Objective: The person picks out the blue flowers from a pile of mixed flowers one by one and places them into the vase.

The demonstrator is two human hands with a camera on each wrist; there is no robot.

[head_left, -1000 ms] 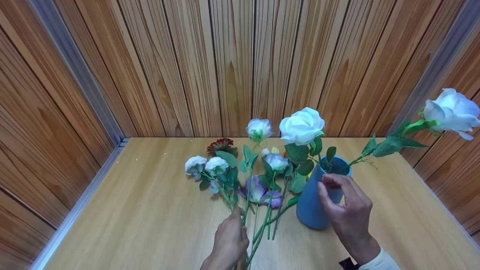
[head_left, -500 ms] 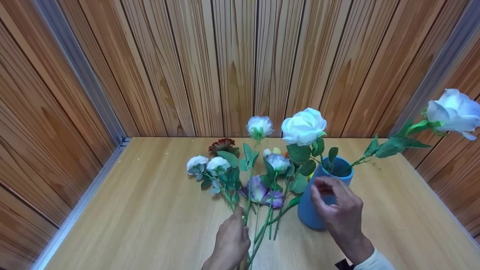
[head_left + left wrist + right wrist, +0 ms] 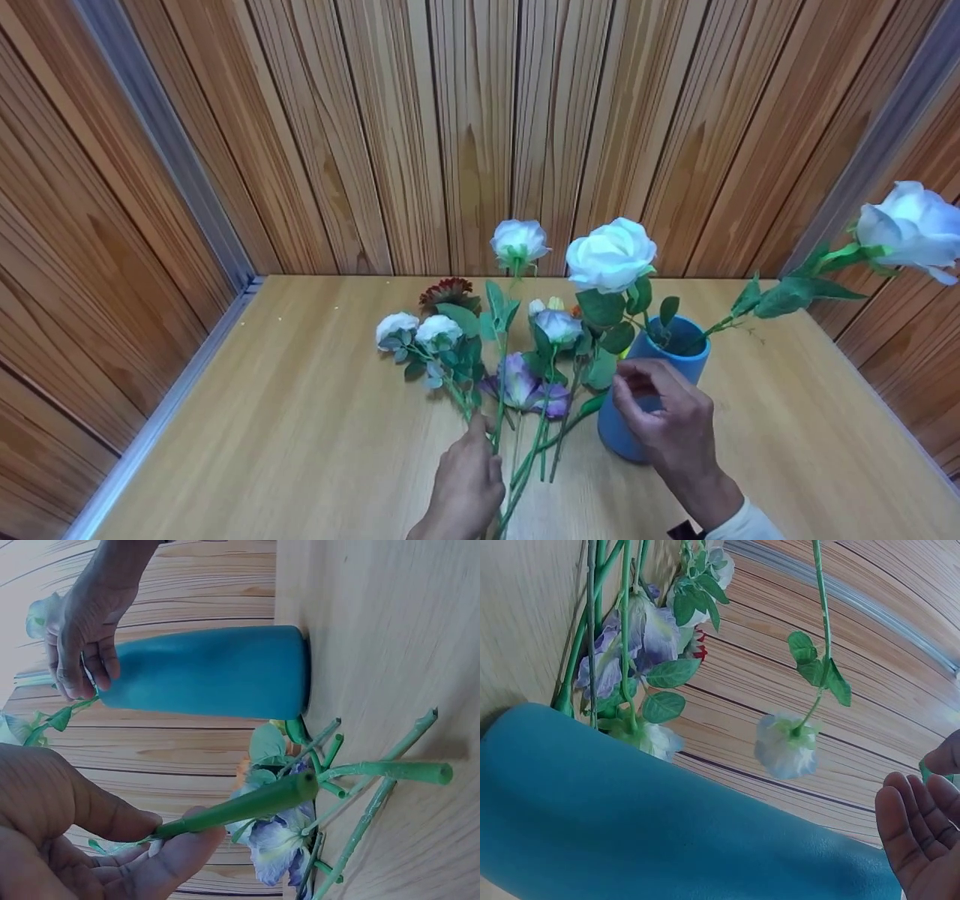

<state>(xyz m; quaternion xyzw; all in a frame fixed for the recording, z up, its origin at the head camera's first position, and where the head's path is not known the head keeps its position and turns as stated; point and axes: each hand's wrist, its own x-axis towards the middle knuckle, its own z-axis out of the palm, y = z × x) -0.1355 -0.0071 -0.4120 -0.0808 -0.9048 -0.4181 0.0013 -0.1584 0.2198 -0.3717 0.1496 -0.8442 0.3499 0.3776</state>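
Observation:
My left hand (image 3: 466, 476) pinches the green stem (image 3: 240, 808) of a white rose (image 3: 520, 241) between thumb and fingers. Its bloom stands above the flowers on the table, and the cut end points toward the left wrist camera. A blue vase (image 3: 621, 435), wider at its base, stands upright at right. Two large white roses lean out of it, one rose (image 3: 611, 255) to the left and another rose (image 3: 909, 225) far to the right. My right hand (image 3: 675, 420) is in front of the vase, just below its rim, fingers loosely curved and holding nothing.
Left of the vase lie several flowers: small white blooms (image 3: 416, 331), a dark red flower (image 3: 447, 292), a purple flower (image 3: 523, 384) and a pale bluish rose (image 3: 558, 328). Their stems cross toward the front of the wooden table (image 3: 300, 435). A wood-panelled wall (image 3: 472, 135) rises behind.
My right hand has drawn left and slightly down from the vase rim. The white rose in my left hand has risen a little. The vase and its two roses stay put.

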